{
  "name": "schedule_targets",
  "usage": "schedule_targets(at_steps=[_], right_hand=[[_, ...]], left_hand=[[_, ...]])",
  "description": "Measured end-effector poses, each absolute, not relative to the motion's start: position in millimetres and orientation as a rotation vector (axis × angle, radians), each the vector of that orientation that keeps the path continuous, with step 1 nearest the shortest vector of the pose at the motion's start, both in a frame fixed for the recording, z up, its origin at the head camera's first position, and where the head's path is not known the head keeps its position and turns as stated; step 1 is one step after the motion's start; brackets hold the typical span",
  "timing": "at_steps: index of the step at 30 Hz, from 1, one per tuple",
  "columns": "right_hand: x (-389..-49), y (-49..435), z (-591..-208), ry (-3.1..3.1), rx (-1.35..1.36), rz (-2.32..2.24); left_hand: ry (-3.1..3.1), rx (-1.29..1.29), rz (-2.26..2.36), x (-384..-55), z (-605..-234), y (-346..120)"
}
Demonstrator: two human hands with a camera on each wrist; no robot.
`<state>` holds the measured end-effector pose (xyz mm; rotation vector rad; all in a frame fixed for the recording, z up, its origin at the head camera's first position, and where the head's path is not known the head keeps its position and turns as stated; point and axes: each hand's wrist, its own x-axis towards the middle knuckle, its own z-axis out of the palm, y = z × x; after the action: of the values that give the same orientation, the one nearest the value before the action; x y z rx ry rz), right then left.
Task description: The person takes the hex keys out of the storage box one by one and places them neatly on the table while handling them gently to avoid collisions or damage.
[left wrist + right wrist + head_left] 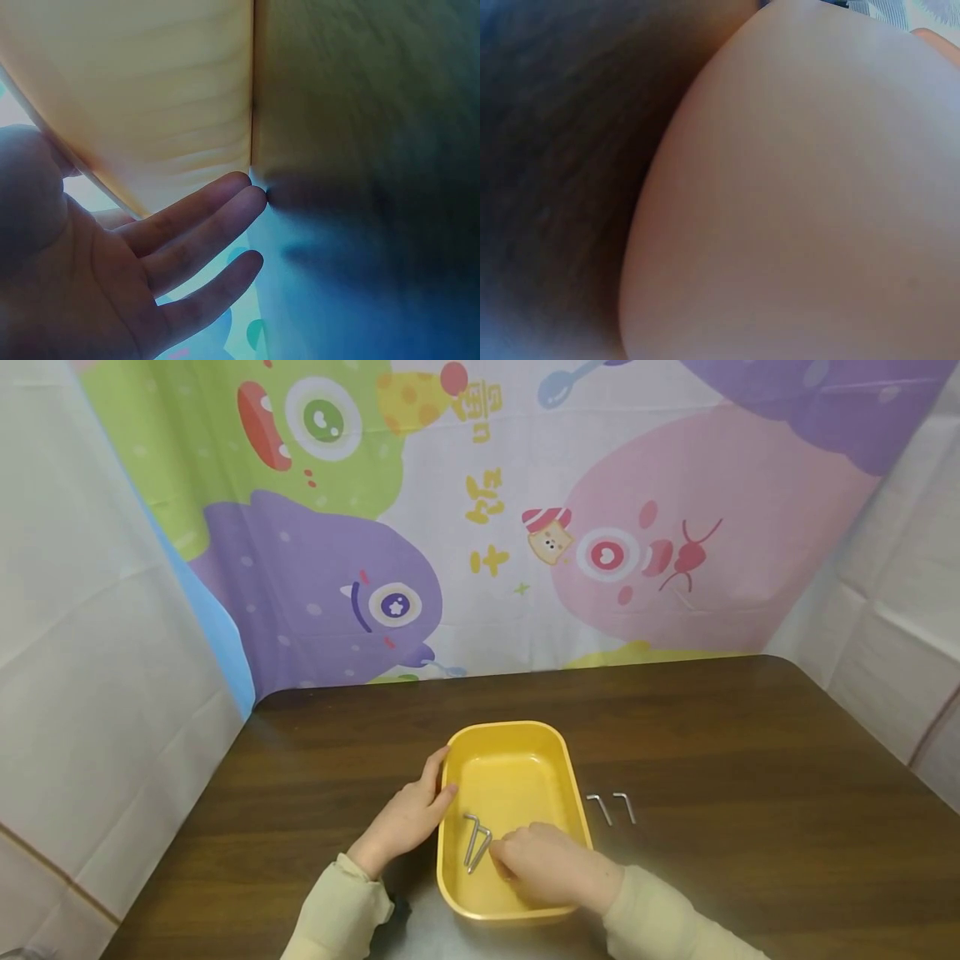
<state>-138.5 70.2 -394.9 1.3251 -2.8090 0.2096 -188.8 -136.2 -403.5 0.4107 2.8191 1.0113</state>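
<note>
On the dark table sits a yellow tray, with two L-shaped metal hex keys lying together on its floor, left of centre. My left hand holds the tray's left wall, thumb over the rim and fingers along the outside. The left wrist view shows those fingers spread beside the wall near the tabletop. Inside the tray, my right hand is low with curled fingers, just right of the hex keys. Its fingertips are hidden, so anything held there cannot be seen; the right wrist view shows mostly blurred skin.
Two more hex keys lie on the tabletop to the right of the tray. A cartoon-printed cloth hangs behind the table's far edge, and pale covered walls stand at both sides.
</note>
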Motion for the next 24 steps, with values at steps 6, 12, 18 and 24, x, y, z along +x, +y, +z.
schedule_targets(at_steps=[6, 12, 18, 24], right_hand=[[-137.7, 70.3, -396.5, -2.804, 1.313, 0.161], [-137.2, 70.7, -396.6, -2.801, 1.312, 0.143], [-137.1, 72.8, -395.3, -2.77, 1.341, 0.144], [-137.8, 74.0, -393.6, -2.751, 1.358, 0.151]], left_hand=[[2.824, 0.414, 1.01, -188.6, -403.2, -136.2], [2.823, 0.417, 1.007, -188.1, -402.6, -136.0], [2.827, 0.412, 1.007, -188.3, -402.2, -135.8], [2.831, 0.41, 1.002, -188.5, -403.2, -135.8]])
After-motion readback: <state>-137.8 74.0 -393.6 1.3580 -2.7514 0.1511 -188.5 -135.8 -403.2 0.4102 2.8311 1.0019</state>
